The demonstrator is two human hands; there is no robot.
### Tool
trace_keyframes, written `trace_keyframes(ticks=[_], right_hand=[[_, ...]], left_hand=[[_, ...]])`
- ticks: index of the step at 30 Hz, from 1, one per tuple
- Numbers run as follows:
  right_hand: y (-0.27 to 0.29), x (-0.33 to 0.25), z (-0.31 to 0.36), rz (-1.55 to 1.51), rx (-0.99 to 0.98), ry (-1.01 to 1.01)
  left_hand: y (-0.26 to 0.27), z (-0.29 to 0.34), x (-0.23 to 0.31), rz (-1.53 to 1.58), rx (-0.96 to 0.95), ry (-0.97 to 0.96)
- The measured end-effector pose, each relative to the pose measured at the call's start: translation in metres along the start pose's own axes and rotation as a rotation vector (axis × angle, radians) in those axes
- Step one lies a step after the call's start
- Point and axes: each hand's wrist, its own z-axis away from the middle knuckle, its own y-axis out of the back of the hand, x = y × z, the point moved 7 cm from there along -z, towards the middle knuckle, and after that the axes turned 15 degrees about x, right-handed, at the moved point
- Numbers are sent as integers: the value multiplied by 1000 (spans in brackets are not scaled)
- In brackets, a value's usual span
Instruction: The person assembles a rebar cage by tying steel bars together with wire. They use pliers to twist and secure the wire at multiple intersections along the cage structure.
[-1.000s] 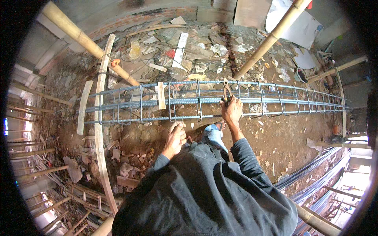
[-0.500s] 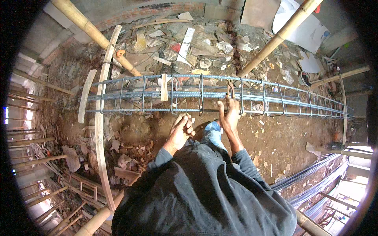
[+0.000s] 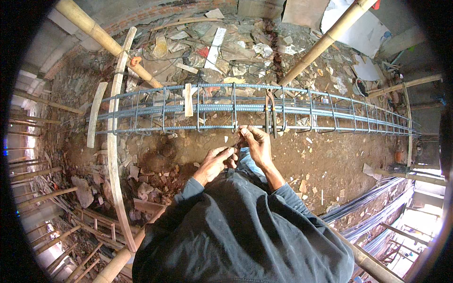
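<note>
A long rebar cage (image 3: pixel 217 127) of straight bars and square stirrups runs across in front of me. Close to its near lower bar, my right hand (image 3: pixel 257 144) has thumb and fingers pinched together. My left hand (image 3: pixel 216 162) is just left of it, fingers curled and closed, the two hands nearly touching. Whatever thin thing they pinch is too small to make out. A pair of pincers (image 3: pixel 270 113) with dark handles rests against the cage, right of my right hand and out of its grip.
A wooden strip (image 3: pixel 113 155) stands across the cage's left end, and a short wood piece (image 3: pixel 188 100) lies on the bars. Bamboo poles (image 3: pixel 325 45) slant in from above. Rubble (image 3: pixel 236 52) covers the ground beyond. Bundled steel rods (image 3: pixel 368 203) lie lower right.
My right hand has let go of the pincers, leaving them on the cage, and has come left and nearer to my left hand. The left hand has shifted slightly; the view has moved a little.
</note>
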Motion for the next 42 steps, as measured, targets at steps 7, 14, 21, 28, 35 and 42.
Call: trace_keyframes(ticks=[7,14,21,28,35,42], right_hand=[[10,-2,-7,-67,13,-47],[18,29,-7,-319,92,-303],[17,30,-4,-169,-12,-110],[-6,68,17,-179,-22,-226],[-7,123,20,137,-208,-353],[11,96,-11,257,84,-10]], left_hand=[[-18,6,16,-275,4,-211],[-26,11,26,-415,0,-310],[-8,-6,-3,-514,64,-324],[21,-25,-15,-332,170,-462],[100,-63,-58,28,518,-74],[84,-137,-32,-182,493,-313]])
